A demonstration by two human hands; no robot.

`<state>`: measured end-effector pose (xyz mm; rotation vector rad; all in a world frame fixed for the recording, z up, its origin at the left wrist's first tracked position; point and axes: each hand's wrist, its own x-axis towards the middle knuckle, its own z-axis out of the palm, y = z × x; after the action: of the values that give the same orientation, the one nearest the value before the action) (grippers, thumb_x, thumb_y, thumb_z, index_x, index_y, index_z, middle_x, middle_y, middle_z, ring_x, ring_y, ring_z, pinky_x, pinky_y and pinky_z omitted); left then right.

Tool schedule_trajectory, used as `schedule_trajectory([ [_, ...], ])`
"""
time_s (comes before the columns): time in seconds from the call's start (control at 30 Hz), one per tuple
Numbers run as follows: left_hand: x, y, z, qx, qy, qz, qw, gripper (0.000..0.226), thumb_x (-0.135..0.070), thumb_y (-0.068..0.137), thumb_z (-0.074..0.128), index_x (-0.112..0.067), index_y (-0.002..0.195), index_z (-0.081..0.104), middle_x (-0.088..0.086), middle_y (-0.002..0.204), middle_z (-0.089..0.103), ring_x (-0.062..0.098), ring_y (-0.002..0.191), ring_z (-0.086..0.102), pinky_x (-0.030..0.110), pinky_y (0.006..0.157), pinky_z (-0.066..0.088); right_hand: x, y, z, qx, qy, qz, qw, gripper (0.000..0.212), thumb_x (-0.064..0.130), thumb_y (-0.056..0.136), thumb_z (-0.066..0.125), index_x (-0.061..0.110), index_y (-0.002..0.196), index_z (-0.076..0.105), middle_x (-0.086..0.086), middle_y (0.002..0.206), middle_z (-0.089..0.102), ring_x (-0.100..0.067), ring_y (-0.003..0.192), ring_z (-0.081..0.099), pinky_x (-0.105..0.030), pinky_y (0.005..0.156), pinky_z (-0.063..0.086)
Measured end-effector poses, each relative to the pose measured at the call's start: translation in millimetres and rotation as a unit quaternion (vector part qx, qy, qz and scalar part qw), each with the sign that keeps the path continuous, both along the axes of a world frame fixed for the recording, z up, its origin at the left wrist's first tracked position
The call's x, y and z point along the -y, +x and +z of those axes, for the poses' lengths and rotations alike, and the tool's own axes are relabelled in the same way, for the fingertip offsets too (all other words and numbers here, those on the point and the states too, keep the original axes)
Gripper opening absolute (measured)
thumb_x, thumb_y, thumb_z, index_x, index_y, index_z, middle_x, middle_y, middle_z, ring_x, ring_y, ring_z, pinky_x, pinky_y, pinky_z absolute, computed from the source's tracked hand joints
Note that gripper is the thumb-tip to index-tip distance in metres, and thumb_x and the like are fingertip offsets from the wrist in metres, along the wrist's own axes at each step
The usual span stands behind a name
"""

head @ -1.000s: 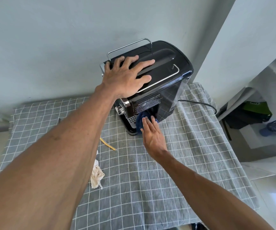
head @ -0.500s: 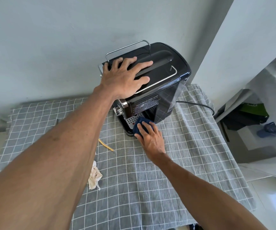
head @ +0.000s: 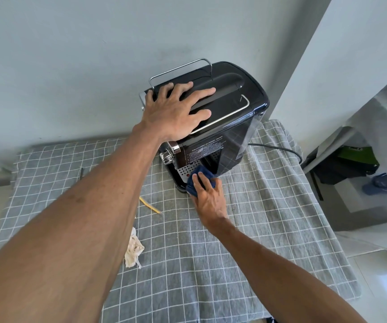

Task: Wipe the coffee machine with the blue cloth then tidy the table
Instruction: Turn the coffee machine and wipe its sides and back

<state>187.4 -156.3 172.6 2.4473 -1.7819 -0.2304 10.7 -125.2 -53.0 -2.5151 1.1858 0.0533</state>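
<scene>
Two bare hands work at a black coffee machine (head: 225,117) in the single head view, looking down over both forearms. The left hand (head: 173,113) lies flat on the machine's glossy top, its fingers (head: 201,92) spread wide and straight, the palm near the front edge and the fingertips reaching toward the raised lid ridge; it grips nothing. A thin chrome rail (head: 180,68) runs around the top, rising behind the left hand and passing beside it on the right.

The right hand (head: 207,197) is low at the front of the machine, pressing the blue cloth (head: 199,177) against the base by the perforated metal drip tray (head: 187,169). Its fingers lie over the bunched cloth, slightly bent, and the cloth shows above and to the left of the fingertips. Whether the thumb pinches the cloth underneath cannot be told. A chrome knob (head: 167,156) sticks out of the machine's left front, just above the tray.

The machine stands at the far side of the worktop (head: 281,229), which is covered with a grey cloth checked in white lines, close to the pale wall. A black power cord (head: 278,149) leaves the machine to the right. On the worktop, well apart from the machine, lie a thin yellow strip (head: 149,206) and, nearer the camera, a crumpled off-white scrap (head: 133,250), both partly hidden behind the left forearm.
</scene>
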Motion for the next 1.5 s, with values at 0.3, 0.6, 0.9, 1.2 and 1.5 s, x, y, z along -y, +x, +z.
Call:
schedule_trajectory([
  [0.3, 0, 0, 0, -0.003, 0.002, -0.001, 1.0, 0.052, -0.077, 0.092, 0.023, -0.075, 0.142, 0.009, -0.012, 0.169, 0.012, 0.026, 0.155, 0.008, 0.066, 0.119, 0.004, 13, -7, -1, 0.062, -0.001, 0.005, 0.998, 0.053, 0.032, 0.106, 0.051, 0.023, 0.157, 0.039, 0.0, 0.16, 0.04, -0.029, 0.13, 0.034, -0.035, 0.109, 0.041],
  [0.6, 2, 1, -2, 0.003, 0.0, 0.003, 1.0, 0.053, -0.08, 0.089, 0.02, -0.076, 0.141, 0.007, -0.013, 0.169, 0.013, 0.026, 0.154, 0.009, 0.065, 0.119, 0.005, 13, -5, 1, 0.057, 0.016, 0.011, 0.998, 0.056, 0.033, 0.107, 0.05, 0.023, 0.159, 0.033, 0.001, 0.162, 0.032, -0.029, 0.13, 0.032, -0.037, 0.113, 0.041],
  [0.9, 2, 0, -1, 0.007, -0.001, 0.004, 1.0, 0.053, -0.079, 0.09, 0.021, -0.076, 0.141, 0.007, -0.013, 0.169, 0.013, 0.026, 0.154, 0.01, 0.065, 0.119, 0.007, 25, -9, -1, 0.069, 0.026, -0.028, 0.997, 0.058, 0.052, 0.104, 0.049, 0.024, 0.154, 0.045, 0.002, 0.156, 0.039, -0.025, 0.123, 0.036, -0.034, 0.109, 0.041],
  [1.2, 1, -1, -2, 0.005, -0.003, 0.0, 1.0, 0.053, -0.078, 0.091, 0.021, -0.075, 0.142, 0.008, -0.012, 0.169, 0.013, 0.025, 0.154, 0.009, 0.065, 0.119, 0.006, 22, -12, -4, 0.075, 0.02, -0.022, 0.997, 0.059, 0.058, 0.105, 0.033, 0.031, 0.158, 0.037, -0.002, 0.16, 0.028, -0.022, 0.126, 0.032, -0.038, 0.114, 0.037],
  [1.5, 1, 0, 0, 0.001, 0.0, 0.003, 1.0, 0.053, -0.078, 0.091, 0.022, -0.075, 0.141, 0.008, -0.013, 0.169, 0.013, 0.025, 0.155, 0.008, 0.065, 0.119, 0.005, 28, -18, -5, 0.073, 0.016, -0.016, 0.997, 0.053, 0.044, 0.111, 0.032, 0.028, 0.161, 0.029, -0.002, 0.164, 0.022, -0.021, 0.128, 0.034, -0.032, 0.117, 0.032],
])
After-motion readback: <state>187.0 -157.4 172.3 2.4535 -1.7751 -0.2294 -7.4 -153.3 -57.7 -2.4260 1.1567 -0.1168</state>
